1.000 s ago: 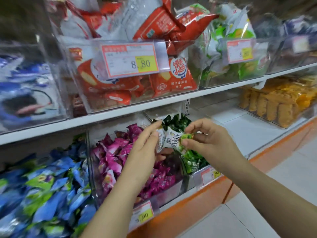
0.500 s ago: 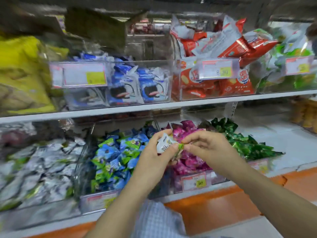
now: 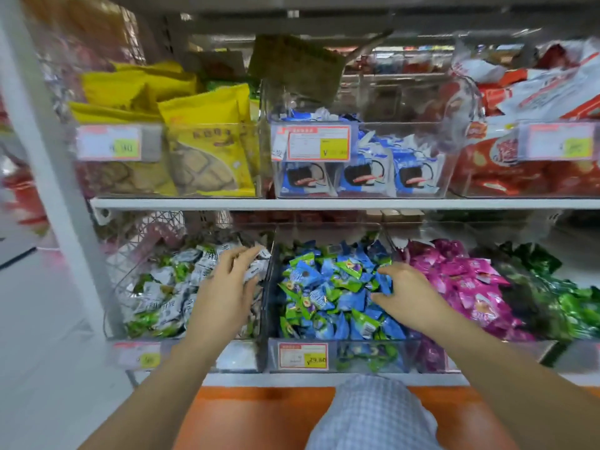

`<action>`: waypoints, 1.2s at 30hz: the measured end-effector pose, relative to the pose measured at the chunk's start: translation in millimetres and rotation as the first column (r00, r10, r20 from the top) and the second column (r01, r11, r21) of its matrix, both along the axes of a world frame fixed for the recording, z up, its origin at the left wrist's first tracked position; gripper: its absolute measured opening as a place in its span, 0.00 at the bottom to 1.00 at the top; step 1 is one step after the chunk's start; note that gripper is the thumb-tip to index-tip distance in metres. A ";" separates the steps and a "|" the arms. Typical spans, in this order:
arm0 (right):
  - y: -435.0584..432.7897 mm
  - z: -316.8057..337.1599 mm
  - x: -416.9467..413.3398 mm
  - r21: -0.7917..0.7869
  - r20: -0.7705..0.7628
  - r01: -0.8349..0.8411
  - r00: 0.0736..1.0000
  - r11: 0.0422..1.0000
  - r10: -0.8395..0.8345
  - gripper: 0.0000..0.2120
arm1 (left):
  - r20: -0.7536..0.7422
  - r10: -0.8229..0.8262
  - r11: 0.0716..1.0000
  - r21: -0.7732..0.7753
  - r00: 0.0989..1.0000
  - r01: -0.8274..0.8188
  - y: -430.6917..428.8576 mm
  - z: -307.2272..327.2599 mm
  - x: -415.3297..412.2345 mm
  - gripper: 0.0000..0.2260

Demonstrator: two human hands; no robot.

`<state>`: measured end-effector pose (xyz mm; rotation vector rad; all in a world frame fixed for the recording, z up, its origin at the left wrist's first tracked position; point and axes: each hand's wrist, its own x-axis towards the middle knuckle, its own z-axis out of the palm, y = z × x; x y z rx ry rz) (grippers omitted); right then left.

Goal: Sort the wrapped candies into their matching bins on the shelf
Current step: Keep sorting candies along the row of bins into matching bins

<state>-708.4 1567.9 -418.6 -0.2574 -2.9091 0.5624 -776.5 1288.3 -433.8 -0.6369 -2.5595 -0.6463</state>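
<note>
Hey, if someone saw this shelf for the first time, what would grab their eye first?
The two bare hands: the left hand over the white-and-green candies, the right hand over the bright blue candies in the lower middle bin. Then the magenta candies to their right and yellow packets upper left.

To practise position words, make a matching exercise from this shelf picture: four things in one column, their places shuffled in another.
1 left hand
2 right hand
3 yellow packets
4 pink candies

A on the upper shelf
B over the blue candies
C right of the blue candies
D over the white-and-green candies

Pairs: 1-D, 2-B, 3-A, 4-C.
</note>
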 end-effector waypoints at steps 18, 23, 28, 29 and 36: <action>-1.0 -6.3 2.9 0.122 0.017 -0.034 0.999 0.992 0.033 0.26 | 0.210 0.056 0.927 -0.373 0.976 0.027 -17.6 -35.2 -31.7 0.37; 1.0 -7.2 4.8 0.078 0.015 -0.038 0.999 0.996 0.037 0.26 | 0.276 0.061 0.916 -0.397 0.959 0.056 -13.5 -30.0 -36.3 0.38; 6.8 -4.1 12.8 -0.008 -0.010 -0.088 0.996 0.996 0.088 0.24 | 0.268 0.050 0.940 -0.338 0.962 0.045 -24.1 -18.0 -20.8 0.29; 9.9 -2.6 15.0 -0.030 -0.023 -0.096 0.995 0.995 0.095 0.23 | 0.240 0.040 0.943 -0.330 0.970 0.043 -23.1 -14.9 -17.7 0.29; 44.7 12.8 39.5 -0.035 -0.189 -0.099 0.978 0.994 0.091 0.14 | -0.061 -0.224 0.960 -0.185 0.973 0.209 47.6 21.3 4.7 0.18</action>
